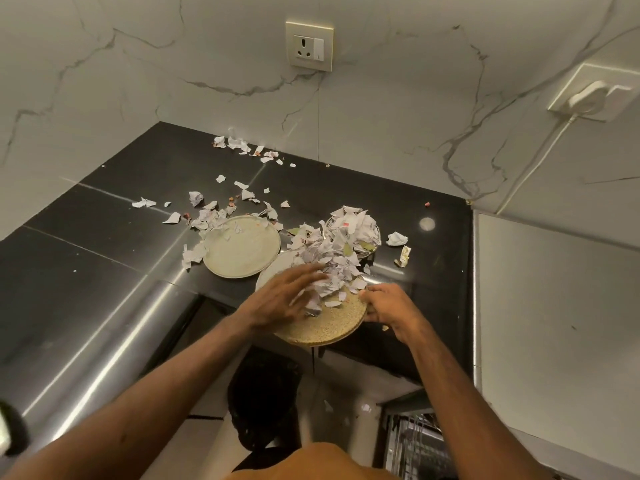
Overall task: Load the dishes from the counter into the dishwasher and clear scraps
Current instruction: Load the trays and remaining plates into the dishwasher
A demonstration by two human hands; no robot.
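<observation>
A round speckled plate (pixel 325 327) juts over the front edge of the black counter (pixel 138 216), tilted, with a heap of torn paper scraps (pixel 332 261) on its far half. My right hand (pixel 388 306) grips the plate's right rim. My left hand (pixel 287 299) lies flat on the plate with fingers spread, touching the scraps. A second pale plate (pixel 242 251) lies flat on the counter to the left. A metal bowl (pixel 367 237) behind the heap is mostly buried in paper.
Loose paper scraps (pixel 207 209) litter the counter back to the marble wall. A black-lined bin (pixel 263 400) stands on the floor below the plate. The dishwasher rack (pixel 415 445) shows at lower right. A white appliance side (pixel 554 323) borders the counter's right.
</observation>
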